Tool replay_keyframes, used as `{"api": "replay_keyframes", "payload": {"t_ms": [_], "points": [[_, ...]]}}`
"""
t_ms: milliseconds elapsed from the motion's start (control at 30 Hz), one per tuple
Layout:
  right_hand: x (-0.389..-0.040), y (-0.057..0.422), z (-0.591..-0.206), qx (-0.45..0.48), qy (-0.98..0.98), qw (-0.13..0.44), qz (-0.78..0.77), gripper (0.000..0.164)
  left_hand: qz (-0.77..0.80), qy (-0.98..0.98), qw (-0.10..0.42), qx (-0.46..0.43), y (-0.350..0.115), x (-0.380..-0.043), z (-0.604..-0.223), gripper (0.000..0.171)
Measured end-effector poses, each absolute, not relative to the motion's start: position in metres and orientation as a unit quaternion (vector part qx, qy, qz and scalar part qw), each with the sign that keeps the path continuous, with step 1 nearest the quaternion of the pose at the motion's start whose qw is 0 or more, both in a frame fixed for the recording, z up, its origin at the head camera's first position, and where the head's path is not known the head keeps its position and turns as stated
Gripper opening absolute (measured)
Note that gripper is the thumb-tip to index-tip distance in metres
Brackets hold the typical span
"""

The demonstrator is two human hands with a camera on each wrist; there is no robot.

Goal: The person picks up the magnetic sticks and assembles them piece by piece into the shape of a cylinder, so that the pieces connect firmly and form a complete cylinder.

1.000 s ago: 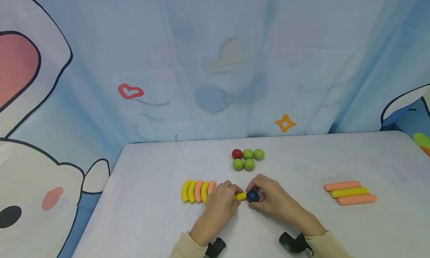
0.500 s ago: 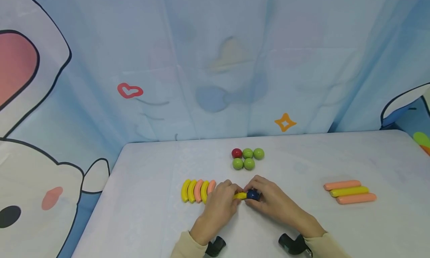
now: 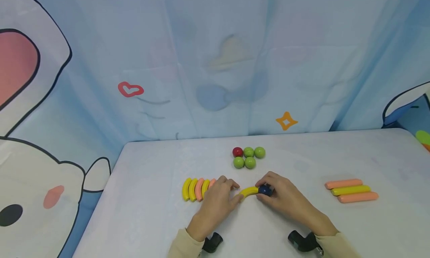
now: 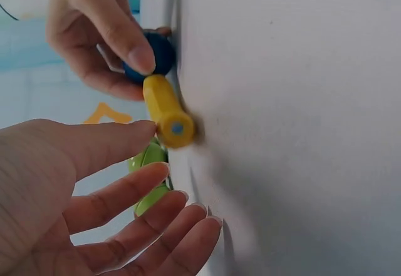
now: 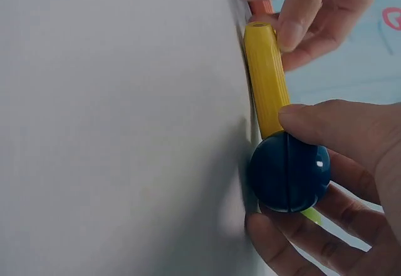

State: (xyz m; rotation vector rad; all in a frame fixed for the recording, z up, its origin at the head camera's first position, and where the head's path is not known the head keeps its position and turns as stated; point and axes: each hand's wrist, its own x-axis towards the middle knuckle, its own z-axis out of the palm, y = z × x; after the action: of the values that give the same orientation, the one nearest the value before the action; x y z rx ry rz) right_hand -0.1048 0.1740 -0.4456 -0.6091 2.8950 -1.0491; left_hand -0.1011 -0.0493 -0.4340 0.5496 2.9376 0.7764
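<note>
A curved yellow stick (image 3: 249,191) lies end to end with a dark blue ball (image 3: 265,190) on the table. My right hand (image 3: 289,196) holds the ball, the thumb by the joint and the fingers behind it. The right wrist view shows the blue ball (image 5: 289,173) and the ribbed yellow stick (image 5: 266,79) touching. My left hand (image 3: 216,202) is at the stick's other end, its fingers spread. In the left wrist view its thumb touches the side of the yellow stick (image 4: 164,104) near a round end with a pale blue dot.
A row of curved yellow (image 3: 192,189) and orange pieces (image 3: 199,189) lies left, partly behind my left hand. Several green balls (image 3: 250,162) and one red ball (image 3: 237,152) sit farther back. Straight orange and yellow sticks (image 3: 351,190) lie right. A printed curtain (image 3: 215,64) hangs behind.
The blue ball, first held against the stick's end, has moved right together with the stick. The left fingers have loosened and spread, showing more of the yellow stick.
</note>
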Motion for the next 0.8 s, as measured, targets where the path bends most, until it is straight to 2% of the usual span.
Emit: {"api": "replay_keyframes", "payload": {"t_ms": [267,500,800], "points": [[-0.104,0.196,-0.446,-0.146,0.933,0.002,-0.328,0.024,0.255,0.951,-0.014,0.172,-0.050,-0.119,-0.427,0.031],[-0.103,0.208,-0.450,-0.125,0.931,-0.002,-0.342,0.023,0.228,0.956,-0.019,0.186,-0.038,-0.146,-0.420,0.041],[-0.105,0.212,-0.452,-0.116,0.929,0.011,-0.352,0.025,0.189,0.962,-0.018,0.197,-0.021,-0.166,-0.423,0.032]]}}
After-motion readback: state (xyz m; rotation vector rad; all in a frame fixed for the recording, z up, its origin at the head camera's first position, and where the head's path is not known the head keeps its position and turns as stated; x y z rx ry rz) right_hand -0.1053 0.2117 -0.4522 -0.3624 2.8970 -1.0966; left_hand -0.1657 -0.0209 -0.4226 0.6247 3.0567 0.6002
